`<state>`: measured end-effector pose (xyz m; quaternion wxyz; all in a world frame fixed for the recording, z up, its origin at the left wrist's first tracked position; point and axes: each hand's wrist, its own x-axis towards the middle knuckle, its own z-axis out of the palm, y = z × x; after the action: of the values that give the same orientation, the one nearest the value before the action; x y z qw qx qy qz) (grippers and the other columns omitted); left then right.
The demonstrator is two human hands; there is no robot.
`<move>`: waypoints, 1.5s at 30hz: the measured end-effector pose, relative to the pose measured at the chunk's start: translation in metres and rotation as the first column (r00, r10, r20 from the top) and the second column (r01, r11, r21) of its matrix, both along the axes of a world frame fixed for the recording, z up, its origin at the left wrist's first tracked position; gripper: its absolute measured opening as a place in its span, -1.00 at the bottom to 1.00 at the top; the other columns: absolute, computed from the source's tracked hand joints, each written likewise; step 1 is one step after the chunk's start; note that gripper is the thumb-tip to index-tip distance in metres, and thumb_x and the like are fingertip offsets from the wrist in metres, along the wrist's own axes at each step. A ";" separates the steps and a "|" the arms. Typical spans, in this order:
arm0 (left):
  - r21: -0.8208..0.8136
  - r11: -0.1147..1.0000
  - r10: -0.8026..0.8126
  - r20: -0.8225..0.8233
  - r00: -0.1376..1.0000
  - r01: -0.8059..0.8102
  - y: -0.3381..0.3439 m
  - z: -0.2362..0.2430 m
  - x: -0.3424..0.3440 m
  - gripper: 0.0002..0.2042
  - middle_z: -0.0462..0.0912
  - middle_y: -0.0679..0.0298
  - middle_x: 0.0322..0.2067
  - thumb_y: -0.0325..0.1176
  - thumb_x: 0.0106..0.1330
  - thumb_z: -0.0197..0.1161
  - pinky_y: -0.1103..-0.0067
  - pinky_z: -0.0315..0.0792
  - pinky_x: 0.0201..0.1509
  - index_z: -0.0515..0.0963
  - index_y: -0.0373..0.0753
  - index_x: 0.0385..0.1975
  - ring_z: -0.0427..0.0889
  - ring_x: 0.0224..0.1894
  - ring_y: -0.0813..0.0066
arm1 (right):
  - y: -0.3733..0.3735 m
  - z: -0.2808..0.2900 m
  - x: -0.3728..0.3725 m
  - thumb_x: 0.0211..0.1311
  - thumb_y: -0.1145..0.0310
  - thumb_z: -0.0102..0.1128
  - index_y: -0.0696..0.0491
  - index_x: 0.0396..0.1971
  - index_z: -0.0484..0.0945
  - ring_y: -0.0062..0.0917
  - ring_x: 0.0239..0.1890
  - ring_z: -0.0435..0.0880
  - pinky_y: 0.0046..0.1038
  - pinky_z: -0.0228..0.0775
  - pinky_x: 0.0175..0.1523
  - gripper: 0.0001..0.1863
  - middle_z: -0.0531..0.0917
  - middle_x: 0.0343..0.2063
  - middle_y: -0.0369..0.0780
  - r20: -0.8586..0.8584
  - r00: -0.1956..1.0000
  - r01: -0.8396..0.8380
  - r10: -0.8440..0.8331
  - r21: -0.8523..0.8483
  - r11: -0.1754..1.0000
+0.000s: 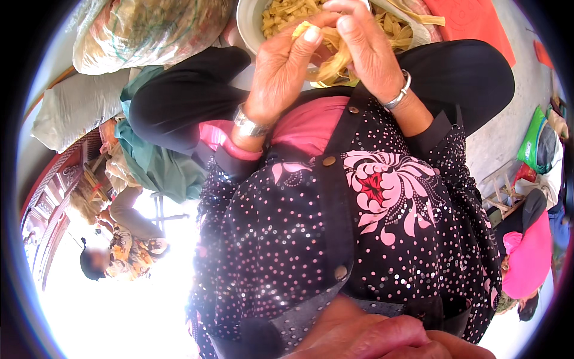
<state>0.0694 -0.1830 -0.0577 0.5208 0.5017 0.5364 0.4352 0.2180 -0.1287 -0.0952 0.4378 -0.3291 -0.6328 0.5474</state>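
Note:
My left hand (280,75) is closed, its thumb and fingers pinching one end of a pale yellow, flat strip that looks like dried husk (338,63). My right hand (378,60) grips the same strip from the other side, thumb pressed on it, and the loose end hangs between my two hands. Both hands are raised over my lap, in front of a white bowl (248,27). The bowl holds many small folded yellow pieces (287,15). To its right lies a bundle of longer loose yellow strips (397,30), partly hidden by my right hand.
A large full plastic sack (143,36) stands at the far left, with a grey-white sack (78,110) nearer. A red sheet (472,24) lies at the far right. One person in a patterned top (134,251) sits at left, another in pink (529,257) at right.

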 end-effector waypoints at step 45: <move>-0.362 0.923 0.252 0.317 0.914 -0.129 0.018 -0.018 -0.037 -0.77 0.42 0.37 -0.64 -0.26 0.35 0.12 0.76 0.15 -0.68 0.52 -0.33 -0.27 0.14 -0.76 0.80 | 0.012 0.002 -0.009 0.34 0.18 0.02 0.16 -0.29 0.51 -0.74 -0.55 0.44 -0.66 0.29 -0.53 -0.70 0.50 -0.60 -0.33 0.270 0.879 -0.260 0.392 -0.418 0.871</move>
<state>0.0321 -0.1653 -0.0753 0.6411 0.2632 0.5456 0.4713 0.2091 -0.1168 -0.0928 0.1495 -0.3831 -0.6323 0.6565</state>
